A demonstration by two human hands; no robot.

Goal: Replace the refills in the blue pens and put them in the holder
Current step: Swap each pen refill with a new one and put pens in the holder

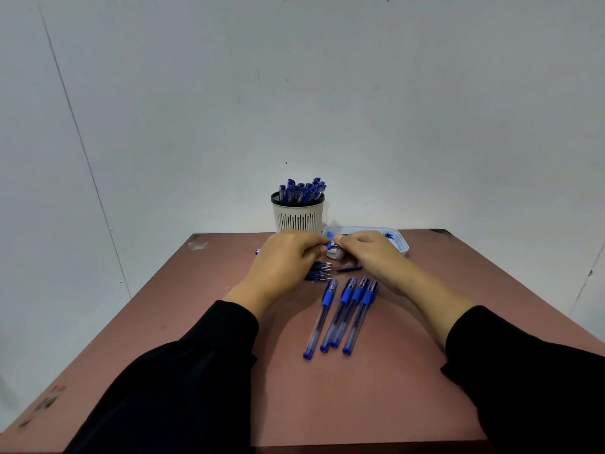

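**Two hands work on a blue pen above a reddish table**

A blue pen [330,246] is held between both hands near the far edge of the table, just in front of the holder. Only a short blue piece shows between the fingers; the rest is hidden. The left hand [284,261] has its fingers curled around one end, and the right hand [370,253] pinches the other end with curled fingers and thumb. Both arms wear black sleeves [183,381].

Under the hands lies a small bundle of refills [319,271], tips pointing right, with one loose blue piece [348,268] beside it. Nearer the viewer, four capped blue pens [340,317] lie side by side, caps pointing away.

At the far edge stands a white slotted holder [298,213] with a black rim, filled with upright blue pens [302,191]. Just right of it sits a shallow clear tray [403,245] with blue marks inside. The table [203,290] is reddish-brown, set against a pale grey wall [425,109].
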